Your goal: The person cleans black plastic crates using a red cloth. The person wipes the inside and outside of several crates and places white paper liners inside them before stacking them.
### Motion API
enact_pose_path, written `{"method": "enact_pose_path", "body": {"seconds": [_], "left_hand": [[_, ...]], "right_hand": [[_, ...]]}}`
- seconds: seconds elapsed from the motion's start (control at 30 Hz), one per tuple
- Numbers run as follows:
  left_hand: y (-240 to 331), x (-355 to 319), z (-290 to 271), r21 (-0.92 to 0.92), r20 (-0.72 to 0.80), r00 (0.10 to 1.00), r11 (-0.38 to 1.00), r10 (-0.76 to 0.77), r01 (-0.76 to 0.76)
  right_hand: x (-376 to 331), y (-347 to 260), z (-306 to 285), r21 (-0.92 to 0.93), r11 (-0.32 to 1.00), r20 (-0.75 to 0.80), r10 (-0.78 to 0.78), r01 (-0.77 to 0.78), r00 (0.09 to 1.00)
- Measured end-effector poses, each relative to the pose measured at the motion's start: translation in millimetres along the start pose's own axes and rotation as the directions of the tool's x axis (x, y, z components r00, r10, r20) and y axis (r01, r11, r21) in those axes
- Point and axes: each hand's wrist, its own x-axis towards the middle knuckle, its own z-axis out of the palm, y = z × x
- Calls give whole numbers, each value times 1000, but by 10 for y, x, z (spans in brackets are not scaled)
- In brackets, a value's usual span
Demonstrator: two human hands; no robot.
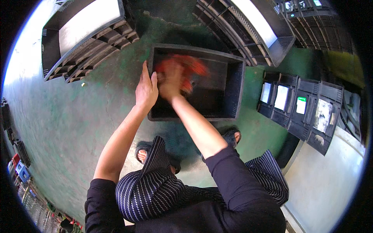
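Observation:
A black plastic crate stands on the green floor in front of my feet. My left hand grips the crate's left rim. Inside the crate, my right hand is blurred with motion and holds a red cloth against the crate's inner bottom. Both forearms come up from the lower edge, with dark sleeves pushed back.
An upturned black crate lies at the upper left and another at the upper right. A row of black crates stands on edge at the right. Small coloured crates sit at the far left. Pale floor lies at the lower right.

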Motion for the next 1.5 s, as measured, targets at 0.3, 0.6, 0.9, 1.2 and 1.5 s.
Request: {"method": "enact_pose_path", "body": {"seconds": [0.3, 0.6, 0.9, 1.2, 1.5], "left_hand": [[-50, -81, -142, 75, -41, 998, 996, -40, 43], [-55, -66, -116, -19, -64, 998, 999, -28, 27], [-36, -61, -84, -16, -69, 998, 1000, 0, -1], [-10, -73, -172, 23, -82, 996, 999, -39, 41], [-135, -105, -229, -6, -115, 993, 1000, -26, 25]], "right_hand": [[51, 1676, -802, -3, 952, 104, 306, -307, 946], [139, -130, 22, -26, 988, -5, -153, 153, 988], [3, 1600, -1286, -452, 892, 23, -4, 14, 1000], [-608, 752, -957, -38, 996, 590, 87, -80, 803], [-62, 868, -957, 409, 821, 479, 179, -399, 859]]}}
